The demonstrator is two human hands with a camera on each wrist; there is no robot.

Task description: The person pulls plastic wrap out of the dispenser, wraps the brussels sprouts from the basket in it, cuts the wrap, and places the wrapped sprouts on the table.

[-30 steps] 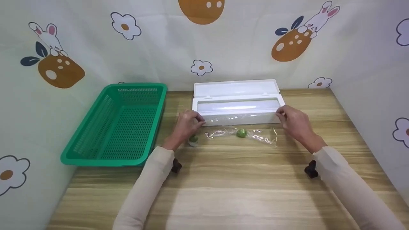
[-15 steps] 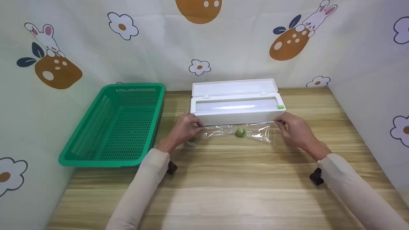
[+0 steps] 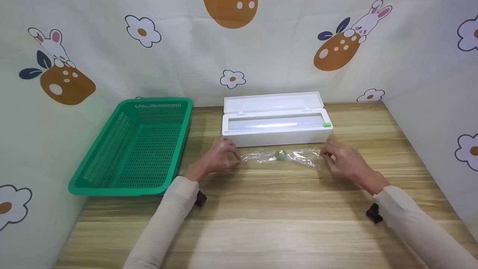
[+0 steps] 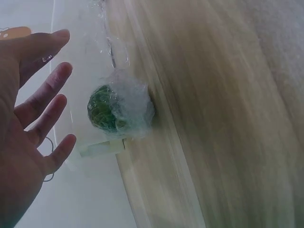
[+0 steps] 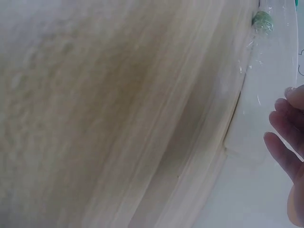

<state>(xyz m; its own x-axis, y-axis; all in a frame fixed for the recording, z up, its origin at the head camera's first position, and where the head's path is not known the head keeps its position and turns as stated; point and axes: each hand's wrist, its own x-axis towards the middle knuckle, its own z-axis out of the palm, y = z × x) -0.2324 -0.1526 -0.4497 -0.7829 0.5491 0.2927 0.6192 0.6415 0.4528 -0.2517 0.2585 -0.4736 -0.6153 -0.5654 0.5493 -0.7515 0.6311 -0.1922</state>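
Note:
My left hand (image 3: 221,155) pinches the left end of a clear sheet of cling film (image 3: 257,156), and my right hand (image 3: 343,160) pinches its right end. Film lies under and over a small round green item (image 3: 281,155), perhaps a sprout or lime, midway between the hands. A second green ball (image 4: 102,109), wrapped in crumpled film, sits beside the left hand in the left wrist view; in the head view that hand hides it. Behind the film stands a white cling film dispenser (image 3: 276,139), lid raised, with a roll inside and a green slider (image 3: 327,124) at its right end.
A green plastic basket (image 3: 182,149) with slotted sides stands to the left, near my left forearm. The wood-grain table (image 3: 283,220) extends toward me. A patterned cloth wall (image 3: 186,48) closes off the back and sides.
Both hands have moved toward me, away from the dispenser's front, bringing the film down over the green item. The green slider, earlier hidden by the right hand, now shows.

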